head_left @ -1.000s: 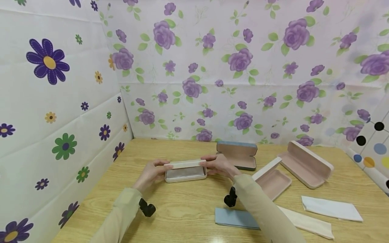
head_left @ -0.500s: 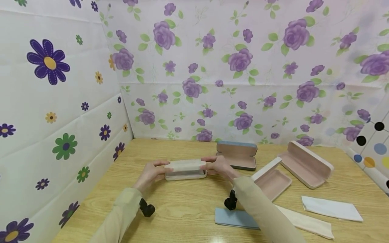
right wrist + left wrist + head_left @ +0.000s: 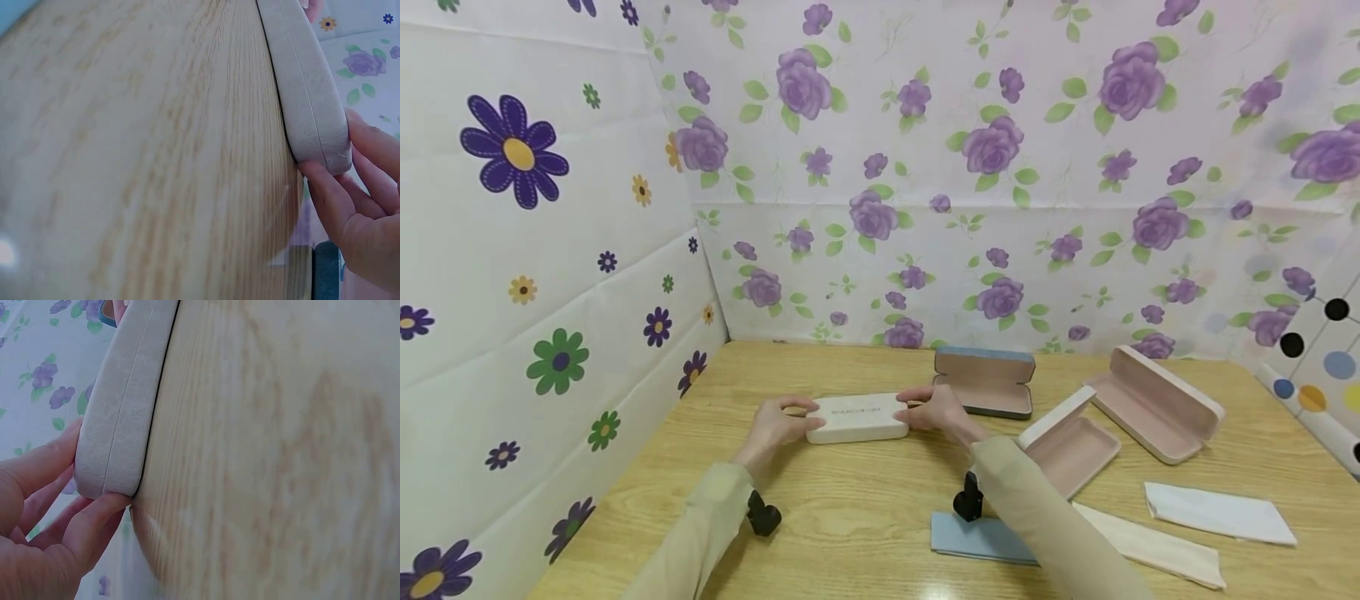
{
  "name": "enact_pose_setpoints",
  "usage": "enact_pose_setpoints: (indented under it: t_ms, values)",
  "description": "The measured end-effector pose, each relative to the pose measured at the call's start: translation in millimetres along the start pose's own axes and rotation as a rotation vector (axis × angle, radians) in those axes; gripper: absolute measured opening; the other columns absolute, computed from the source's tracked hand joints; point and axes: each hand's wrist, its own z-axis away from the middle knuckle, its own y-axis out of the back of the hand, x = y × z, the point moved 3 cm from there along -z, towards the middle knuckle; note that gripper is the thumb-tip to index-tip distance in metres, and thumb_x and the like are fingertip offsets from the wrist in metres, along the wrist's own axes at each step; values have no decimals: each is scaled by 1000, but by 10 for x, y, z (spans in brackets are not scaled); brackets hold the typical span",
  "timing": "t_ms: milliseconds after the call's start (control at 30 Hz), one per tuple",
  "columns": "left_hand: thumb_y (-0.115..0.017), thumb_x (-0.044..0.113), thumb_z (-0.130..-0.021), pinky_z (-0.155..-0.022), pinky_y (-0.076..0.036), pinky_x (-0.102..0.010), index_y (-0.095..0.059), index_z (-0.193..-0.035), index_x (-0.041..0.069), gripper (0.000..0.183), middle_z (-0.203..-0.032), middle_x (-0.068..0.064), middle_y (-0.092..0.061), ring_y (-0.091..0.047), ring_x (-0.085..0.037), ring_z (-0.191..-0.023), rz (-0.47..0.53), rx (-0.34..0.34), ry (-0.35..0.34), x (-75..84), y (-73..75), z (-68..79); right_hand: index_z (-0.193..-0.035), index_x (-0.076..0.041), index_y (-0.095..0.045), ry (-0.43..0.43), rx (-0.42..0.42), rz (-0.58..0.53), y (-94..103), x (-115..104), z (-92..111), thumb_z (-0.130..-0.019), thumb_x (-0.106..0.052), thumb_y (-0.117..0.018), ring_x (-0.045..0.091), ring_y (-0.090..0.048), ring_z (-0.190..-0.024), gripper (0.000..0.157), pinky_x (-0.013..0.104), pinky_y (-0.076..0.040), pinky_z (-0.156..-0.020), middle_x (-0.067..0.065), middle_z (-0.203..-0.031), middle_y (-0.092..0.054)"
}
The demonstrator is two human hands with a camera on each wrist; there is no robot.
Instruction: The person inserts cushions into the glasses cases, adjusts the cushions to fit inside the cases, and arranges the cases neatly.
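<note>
Wooden surface (image 3: 850,517) | left hand (image 3: 777,429), right hand (image 3: 937,410) pinch ends of shut white case (image 3: 857,418) | risk: uneven fingertip pressure could let one end slip

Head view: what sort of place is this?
Probably a makeshift indoor recording booth: a flower-print backdrop closes off the rear of a wooden table, black wrist-worn devices show at both sleeves, and a closed white case sits on the table.
</note>
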Motion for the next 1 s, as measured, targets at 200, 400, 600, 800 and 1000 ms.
enact_pose_setpoints:
  t_ms: [200, 400, 600, 800, 1000]
  values:
    - [-80, 19, -70, -80, -42, -37, -69, -99, 7, 33, -121, -19, -50, -47, -28, -106, 15, 4, 3, -12, 49, -51, -111, 0, -63, 4, 3, 6, -56, 24, -15, -75, 0, -72, 27, -54, -102, 37, 30, -49, -72, 20, -122, -50]
    - [-78, 15, -72, -86, -40, -37, -68, -101, 3, 33, -120, -16, -53, -45, -29, -110, 62, 24, -41, -66, 134, -156, -112, 1, -62, 35, 32, 17, -178, 8, -63, -75, 1, -72, 30, -49, -109, 38, 29, -49, -73, 22, -120, -51]
    - [-75, 12, -75, -83, -43, -35, -64, -108, -2, 38, -122, -17, -51, -49, -25, -104, 177, 26, -11, -157, 231, -272, -113, 6, -60, 64, 72, -14, -352, -23, -109, -76, 4, -70, 26, -56, -98, 38, 32, -50, -70, 22, -116, -53]
    - [-73, 10, -77, -76, -48, -30, -60, -113, -5, 41, -124, -19, -49, -56, -21, -95, 254, -1, -3, -210, 327, -379, -111, 2, -63, 73, 128, 14, -468, -39, -176, -76, 2, -71, 22, -56, -96, 36, 30, -51, -67, 16, -111, -57]
    - [-72, 9, -78, -74, -47, -26, -60, -113, -5, 39, -123, -18, -50, -54, -21, -98, 260, -1, 9, -243, 383, -464, -112, 1, -63, 70, 140, 30, -540, -49, -242, -76, 0, -72, 19, -56, -92, 37, 31, -50, -66, 15, -110, -58]
